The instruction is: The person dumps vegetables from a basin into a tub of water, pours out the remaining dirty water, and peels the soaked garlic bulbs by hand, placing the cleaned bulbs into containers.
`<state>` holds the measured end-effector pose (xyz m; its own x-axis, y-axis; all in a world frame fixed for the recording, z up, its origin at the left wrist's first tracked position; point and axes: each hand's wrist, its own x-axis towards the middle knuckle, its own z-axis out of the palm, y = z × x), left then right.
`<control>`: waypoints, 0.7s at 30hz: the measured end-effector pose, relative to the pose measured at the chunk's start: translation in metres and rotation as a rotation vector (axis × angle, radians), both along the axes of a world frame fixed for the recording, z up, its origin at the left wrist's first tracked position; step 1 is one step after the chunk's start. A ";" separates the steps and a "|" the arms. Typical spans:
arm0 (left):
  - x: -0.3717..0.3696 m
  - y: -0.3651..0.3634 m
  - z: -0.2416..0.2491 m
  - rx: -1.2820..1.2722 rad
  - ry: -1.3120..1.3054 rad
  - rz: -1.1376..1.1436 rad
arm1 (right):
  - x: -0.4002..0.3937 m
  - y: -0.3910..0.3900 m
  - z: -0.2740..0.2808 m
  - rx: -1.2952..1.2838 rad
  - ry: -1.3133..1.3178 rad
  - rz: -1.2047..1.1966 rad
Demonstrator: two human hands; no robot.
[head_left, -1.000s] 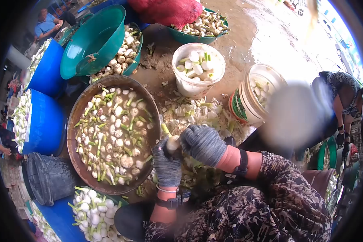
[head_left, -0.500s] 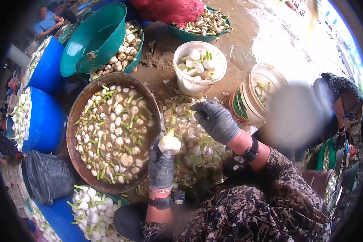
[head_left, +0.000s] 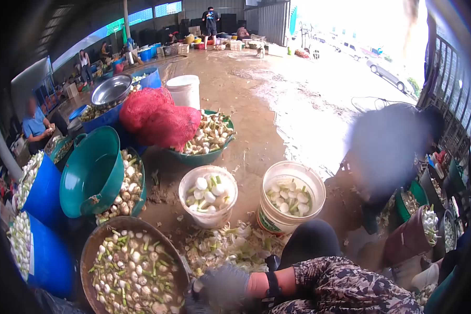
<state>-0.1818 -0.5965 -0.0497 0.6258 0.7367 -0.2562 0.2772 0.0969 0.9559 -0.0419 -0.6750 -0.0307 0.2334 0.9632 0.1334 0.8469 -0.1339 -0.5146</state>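
Near the bottom edge, my right hand [head_left: 226,282], in a grey glove, is smeared by motion and its fingers do not show clearly. Just beside it my left hand [head_left: 194,304], also gloved, is partly cut off by the frame. Between the two, a pale garlic bulb [head_left: 198,286] shows in the left hand, mostly covered. To the left stands a wide rusty basin [head_left: 100,246] of murky water with garlic bulbs and cut green stems floating in it. A heap of peeled skins [head_left: 230,246] lies on the ground in front of my hands.
Two white buckets, a near one [head_left: 208,220] and another to the right [head_left: 277,222], hold cleaned garlic. Green tubs [head_left: 91,172], blue barrels [head_left: 49,256] and red mesh sacks [head_left: 165,123] stand leftward. A person in blue [head_left: 34,123] sits far left. A blurred grey patch hides part of the right.
The view has tilted up, bringing the yard into sight and my hands to the bottom edge. My right hand has come down from above the skins to beside my left hand.
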 end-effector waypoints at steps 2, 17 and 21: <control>-0.002 0.001 -0.006 0.008 0.030 -0.034 | 0.001 -0.001 0.009 -0.074 0.032 0.012; -0.003 0.018 -0.056 -0.222 -0.388 -0.048 | -0.002 0.012 -0.052 0.052 0.908 -0.252; -0.011 0.023 -0.060 -0.054 -0.252 -0.121 | 0.029 0.012 -0.044 0.028 1.281 -0.542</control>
<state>-0.1927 -0.5731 -0.1098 0.7577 0.6418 -0.1182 0.0438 0.1307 0.9905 -0.0127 -0.6630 -0.0749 0.5459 0.7148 -0.4372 -0.3649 -0.2669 -0.8920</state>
